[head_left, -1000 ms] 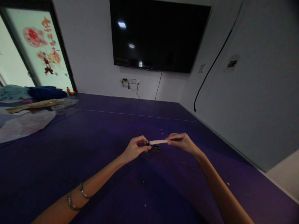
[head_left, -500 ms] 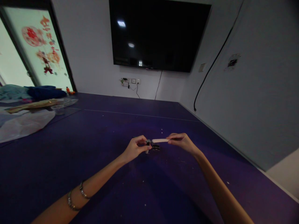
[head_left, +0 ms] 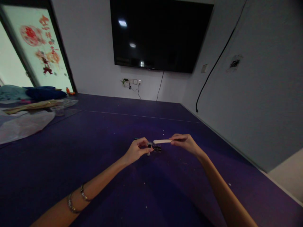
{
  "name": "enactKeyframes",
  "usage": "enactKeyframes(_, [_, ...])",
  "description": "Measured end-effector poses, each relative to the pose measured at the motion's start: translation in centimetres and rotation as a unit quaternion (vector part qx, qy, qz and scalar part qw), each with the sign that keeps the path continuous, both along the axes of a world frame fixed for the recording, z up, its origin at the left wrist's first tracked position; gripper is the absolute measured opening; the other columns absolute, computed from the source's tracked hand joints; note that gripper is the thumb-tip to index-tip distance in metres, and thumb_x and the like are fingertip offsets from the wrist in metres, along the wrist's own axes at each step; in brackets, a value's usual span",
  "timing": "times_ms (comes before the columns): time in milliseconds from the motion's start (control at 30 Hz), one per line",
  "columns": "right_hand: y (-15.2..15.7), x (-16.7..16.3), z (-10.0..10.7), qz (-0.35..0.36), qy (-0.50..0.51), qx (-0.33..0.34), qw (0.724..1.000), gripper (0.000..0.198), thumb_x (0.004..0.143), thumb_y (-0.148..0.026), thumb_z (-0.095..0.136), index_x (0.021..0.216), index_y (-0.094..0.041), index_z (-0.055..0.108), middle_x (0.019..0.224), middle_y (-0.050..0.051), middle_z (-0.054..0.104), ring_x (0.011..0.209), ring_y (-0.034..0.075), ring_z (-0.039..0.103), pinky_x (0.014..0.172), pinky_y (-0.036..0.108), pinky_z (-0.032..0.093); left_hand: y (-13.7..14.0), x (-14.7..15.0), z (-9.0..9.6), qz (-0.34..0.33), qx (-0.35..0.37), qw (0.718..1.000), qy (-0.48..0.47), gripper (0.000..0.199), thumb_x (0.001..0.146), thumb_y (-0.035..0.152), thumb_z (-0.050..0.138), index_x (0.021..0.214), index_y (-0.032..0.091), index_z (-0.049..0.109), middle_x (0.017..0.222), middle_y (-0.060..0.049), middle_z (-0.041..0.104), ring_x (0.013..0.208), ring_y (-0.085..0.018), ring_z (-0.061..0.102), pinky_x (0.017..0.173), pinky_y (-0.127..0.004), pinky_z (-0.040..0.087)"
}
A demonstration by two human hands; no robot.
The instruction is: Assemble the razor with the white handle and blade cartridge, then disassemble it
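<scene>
My left hand (head_left: 138, 150) pinches a small black-and-grey assembly (head_left: 149, 145) between thumb and fingers. Jutting out to its right is a dark, boxy part (head_left: 157, 148). Its exact kind is too small to make out, and my fingers hide part of it. A pale, flat stick with a rounded end, like a craft stick (head_left: 162, 141), is gripped in my right hand (head_left: 184, 143) between thumb and fingertips. The stick points left, and its tip lies at or just above the assembly; I cannot tell whether they touch.
Both hands are over a dark purple surface (head_left: 113, 183) with small white specks. At the far left lie a plastic bag (head_left: 28, 126) and blue cloth (head_left: 46, 93). A television (head_left: 161, 34) is on the wall ahead, and a black cable (head_left: 216, 61) hangs at right.
The craft stick has risen very slightly and its left tip has shifted a little, along with a small shift of the view. Both hands keep their holds.
</scene>
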State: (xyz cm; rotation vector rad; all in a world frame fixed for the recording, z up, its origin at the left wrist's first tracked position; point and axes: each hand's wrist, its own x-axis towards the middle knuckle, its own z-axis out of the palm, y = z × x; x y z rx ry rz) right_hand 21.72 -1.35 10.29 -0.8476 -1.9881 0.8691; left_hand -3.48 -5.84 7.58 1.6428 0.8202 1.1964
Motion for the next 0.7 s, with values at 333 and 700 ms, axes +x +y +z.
enactKeyframes(333, [0.05, 0.08, -0.31, -0.011, 0.006, -0.005, 1.0, 0.021, 0.066, -0.035, 0.071, 0.08, -0.021, 0.073, 0.083, 0.005, 0.068, 0.075, 0.017, 0.061, 0.066, 0.028, 0.046, 0.07, 0.04, -0.14, 0.004, -0.008, 1.0, 0.0, 0.017, 0.067, 0.024, 0.068, 0.069, 0.014, 0.055, 0.069, -0.001, 0.064, 0.06, -0.011, 0.058, 0.064, -0.027, 0.046])
enactKeyframes(700, [0.17, 0.11, -0.57, -0.012, 0.006, -0.013, 1.0, 0.021, 0.067, -0.034, 0.07, 0.081, -0.02, 0.073, 0.084, 0.006, 0.068, 0.078, 0.018, 0.061, 0.069, 0.029, 0.046, 0.14, -0.01, -0.1, 0.009, -0.012, 1.0, -0.008, 0.017, 0.067, 0.024, 0.069, 0.069, 0.014, 0.055, 0.07, -0.002, 0.064, 0.06, -0.011, 0.058, 0.065, -0.028, 0.046])
